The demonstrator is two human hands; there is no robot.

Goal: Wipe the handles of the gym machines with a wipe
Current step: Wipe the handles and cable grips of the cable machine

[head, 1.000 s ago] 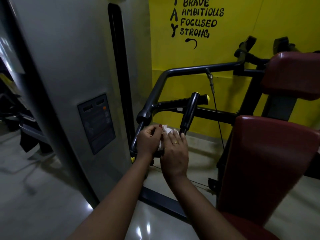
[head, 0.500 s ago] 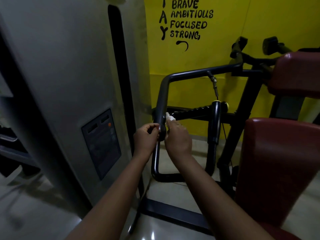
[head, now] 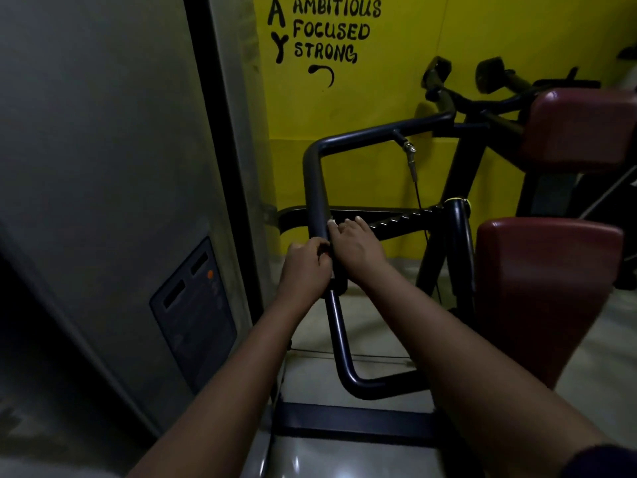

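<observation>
We see the dark grey padded handle tube (head: pixel 315 188) standing upright as the left edge of the black tubular lever loop (head: pixel 379 132), just beside the tall grey weight-stack housing (head: pixel 103 167). Our right hand (head: pixel 356 248) has its fingers curled round that tube from the right. Our left hand (head: pixel 305 267) has its fingers curled and pinched against the tube's left side, close beside the right. The wipe is hidden; we judge it lies under the right palm against the tube, and we cannot tell whether the pale flecks at the fingertips are nails or wipe. Several things could go wrong: the wipe may bunch or slip from under the palm, so bare skin rubs the padding; the loop is tied to a thin black cable (head: pixel 417 188) and may swing under a hard push; the tube's far face may go unwiped. We count two hands, one padded tube in hand, one ribbed black horizontal grip (head: pixel 396 224), one black upright grip (head: pixel 458 243), two dark red cushioned pads (head: pixel 548 288), one cable, one housing, and no wipe plainly in sight
</observation>
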